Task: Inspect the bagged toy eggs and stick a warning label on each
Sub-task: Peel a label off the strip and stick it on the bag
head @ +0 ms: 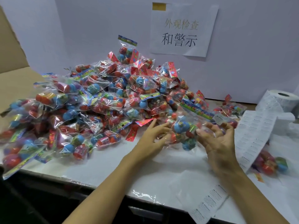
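A clear bag of coloured toy eggs point(184, 126) is held above the white table between both hands. My left hand point(152, 139) touches its left side with fingers spread and nearly straight. My right hand point(216, 141) grips its right side with curled fingers. A white warning label point(219, 119) shows on the bag near its striped header, just above my right fingers. A big heap of bagged eggs point(97, 101) fills the table to the left and behind.
A roll of white labels point(281, 101) stands at the far right, its strip point(252, 136) running down over another bag of eggs point(270, 164). A used label backing strip point(208, 202) hangs over the front table edge point(113, 189). A paper sign point(182, 29) hangs on the back wall.
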Action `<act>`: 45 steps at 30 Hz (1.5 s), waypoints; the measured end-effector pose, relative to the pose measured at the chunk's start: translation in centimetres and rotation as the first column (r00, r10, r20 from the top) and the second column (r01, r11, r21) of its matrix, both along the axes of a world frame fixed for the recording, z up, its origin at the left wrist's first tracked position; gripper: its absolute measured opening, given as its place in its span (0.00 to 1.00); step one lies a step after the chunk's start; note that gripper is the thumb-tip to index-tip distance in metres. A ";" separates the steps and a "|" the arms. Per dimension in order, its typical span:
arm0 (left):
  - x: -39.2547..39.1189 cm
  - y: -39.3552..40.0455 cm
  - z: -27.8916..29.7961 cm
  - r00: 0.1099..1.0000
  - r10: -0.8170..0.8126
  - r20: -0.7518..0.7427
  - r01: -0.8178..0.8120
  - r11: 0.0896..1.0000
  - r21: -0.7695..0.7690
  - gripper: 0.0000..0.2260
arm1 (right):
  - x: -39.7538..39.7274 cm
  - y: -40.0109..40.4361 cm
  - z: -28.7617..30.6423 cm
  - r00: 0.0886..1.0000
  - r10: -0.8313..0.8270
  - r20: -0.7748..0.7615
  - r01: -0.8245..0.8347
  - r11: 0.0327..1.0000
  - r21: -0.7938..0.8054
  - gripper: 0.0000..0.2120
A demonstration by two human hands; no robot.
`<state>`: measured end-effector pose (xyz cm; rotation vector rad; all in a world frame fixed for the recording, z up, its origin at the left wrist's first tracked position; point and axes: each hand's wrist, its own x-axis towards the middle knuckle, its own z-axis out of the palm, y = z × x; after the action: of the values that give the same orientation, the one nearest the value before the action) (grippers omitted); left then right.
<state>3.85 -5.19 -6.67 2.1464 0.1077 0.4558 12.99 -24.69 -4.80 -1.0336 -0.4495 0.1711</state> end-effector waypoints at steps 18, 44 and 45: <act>-3.0 0.0 0.2 0.990 -0.011 0.144 0.120 0.613 -0.781 0.16 | -2.1 3.7 -0.5 0.989 0.137 0.050 -0.127 0.979 -0.159 0.21; -4.0 -0.4 0.5 0.978 -0.037 0.205 0.190 0.563 -0.805 0.20 | -3.6 2.8 -0.9 0.916 0.113 0.384 0.074 0.896 -0.439 0.03; -4.0 -0.5 0.5 0.978 -0.038 0.204 0.189 0.563 -0.805 0.21 | -3.6 2.9 -0.9 0.915 0.109 0.388 0.079 0.895 -0.438 0.03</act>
<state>-0.15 -5.66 -6.17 1.1564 0.0655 0.3926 9.35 -21.82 -5.66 -1.5322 -0.8221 0.0716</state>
